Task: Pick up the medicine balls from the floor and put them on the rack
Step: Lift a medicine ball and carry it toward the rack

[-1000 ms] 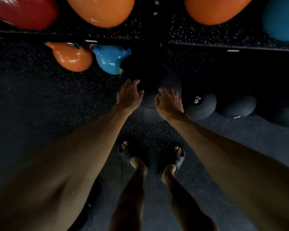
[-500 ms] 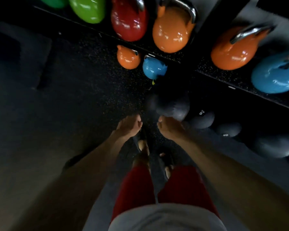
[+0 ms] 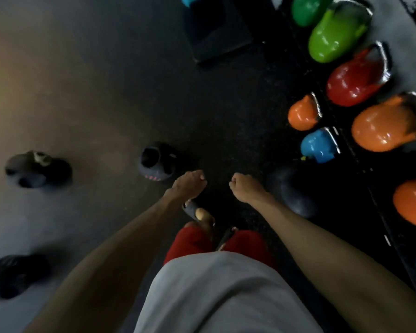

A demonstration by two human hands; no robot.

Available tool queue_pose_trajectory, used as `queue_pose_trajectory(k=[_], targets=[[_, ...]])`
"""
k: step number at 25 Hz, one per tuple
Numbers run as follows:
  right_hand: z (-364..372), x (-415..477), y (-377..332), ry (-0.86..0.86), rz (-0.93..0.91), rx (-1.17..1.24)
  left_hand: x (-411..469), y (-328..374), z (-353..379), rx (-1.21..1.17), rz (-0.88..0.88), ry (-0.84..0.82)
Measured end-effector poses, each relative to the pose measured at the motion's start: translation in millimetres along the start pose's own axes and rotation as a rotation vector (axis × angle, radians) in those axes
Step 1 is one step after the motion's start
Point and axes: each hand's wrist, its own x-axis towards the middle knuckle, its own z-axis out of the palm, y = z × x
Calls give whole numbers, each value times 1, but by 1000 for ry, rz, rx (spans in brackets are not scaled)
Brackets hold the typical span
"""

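Nearest ball [image 3: 157, 162]: dark, round, on the floor [image 3: 94, 92] just ahead of the left hand [image 3: 189, 186] and a little to its outer side, close but not touching. No long axis to speak of, so nothing to line a grip up with; blurred pink marks low on its near side. Two more on the floor, both well off to the outer side of the left hand: second ball [image 3: 37, 169] about level with the nearest, third ball [image 3: 15, 275] further back, out beside the left forearm. Fourth ball [image 3: 296, 193] just outside the right hand [image 3: 245, 188], at the foot of the rack [image 3: 380, 179]; cannot tell whether on the floor or on a low shelf. Both hands low in front of the body, fingers loosely curled, holding nothing, near each other but apart. Kettlebells [image 3: 382, 128] in green, red, orange and blue along the rack, beyond and outside the right hand. Probably between balls, the next pick not yet begun. Left hand plainly the nearer to the nearest ball; likely calls for a step and a bend toward that side, then both hands spread wide, one on each flank. Risk: probably heavy, and apt to roll away from a one-handed reach.
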Motion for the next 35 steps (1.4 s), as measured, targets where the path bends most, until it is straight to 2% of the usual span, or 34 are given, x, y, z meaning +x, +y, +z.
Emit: queue_pose_trajectory(k=[8, 12, 17, 21, 25, 30, 35], targets=[[62, 26, -167, -108, -171, -230, -64, -191, -14, -270, -190, 94], [94, 43, -242, -124, -143, -267, -69, -263, -33, -368, -219, 28], [130, 66, -313, -67, -76, -148, -48, -342, -72, -228, -171, -40], [149, 95, -336, -29, 8, -67, -5, -370, -107, -96, -112, -99], [159, 139, -356, -35, 83, 43, 45, -365, -143, 56, -18, -171], [156, 178, -382, -36, 191, 258, 105, -369, -183, 186, 60, -354], [176, 219, -395, -15, 296, 409, 166, -387, -188, 311, 114, -441]])
